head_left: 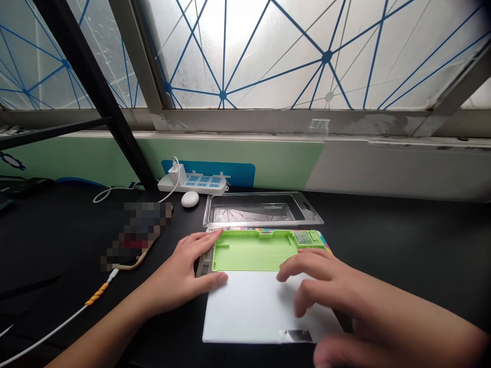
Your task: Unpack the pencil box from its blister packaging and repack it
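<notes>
A green plastic tray (249, 250) lies on a printed card at the middle of the black table. A flat white sheet (253, 312) covers its near part. My left hand (184, 276) grips the tray's left edge, fingers along the top corner and thumb on the white sheet. Over the sheet's right side, my right hand (345, 301) has its fingers curled, fingertips touching the sheet near the green tray. I cannot see anything held in it.
A clear plastic blister cover (263, 209) lies just behind the tray. Further back are a white power strip (195, 181) with a plugged charger, and a small white oval object (190, 199). A cable with orange wrap (97, 294) runs at left. A window wall stands behind.
</notes>
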### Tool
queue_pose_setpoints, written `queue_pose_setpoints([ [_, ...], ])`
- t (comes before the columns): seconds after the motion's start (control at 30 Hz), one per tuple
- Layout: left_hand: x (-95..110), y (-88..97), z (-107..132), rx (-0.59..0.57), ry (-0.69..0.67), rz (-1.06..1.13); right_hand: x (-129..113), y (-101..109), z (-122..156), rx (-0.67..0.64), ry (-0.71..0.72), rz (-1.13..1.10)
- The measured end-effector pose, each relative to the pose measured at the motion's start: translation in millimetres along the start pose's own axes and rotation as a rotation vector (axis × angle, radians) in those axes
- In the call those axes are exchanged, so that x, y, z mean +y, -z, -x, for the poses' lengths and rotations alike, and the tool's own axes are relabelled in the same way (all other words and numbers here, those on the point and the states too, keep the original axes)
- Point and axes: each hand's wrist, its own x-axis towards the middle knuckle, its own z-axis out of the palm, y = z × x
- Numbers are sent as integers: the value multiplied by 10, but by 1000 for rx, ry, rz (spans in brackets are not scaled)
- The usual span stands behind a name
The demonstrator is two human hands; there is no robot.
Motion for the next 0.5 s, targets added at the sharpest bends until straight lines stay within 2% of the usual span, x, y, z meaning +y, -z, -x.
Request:
queue_pose_setpoints([
  [0.2, -7, -10, 5, -1, -22, 2, 883, -4, 476, 82, -236, -58],
  [0.27, -27, -23, -9, 19, -26, 30, 1110, -28, 613, 53, -310, -39],
  [0.33, -54, -30, -17, 45, -23, 70, 1210, -63, 681, -3, -391, -38],
  [0.4, -83, -30, -13, 62, -20, 111, 1209, -101, 675, -43, -454, -54],
  [0.5, -111, -23, 10, 66, -29, 164, 1159, -134, 596, -11, -464, -79],
])
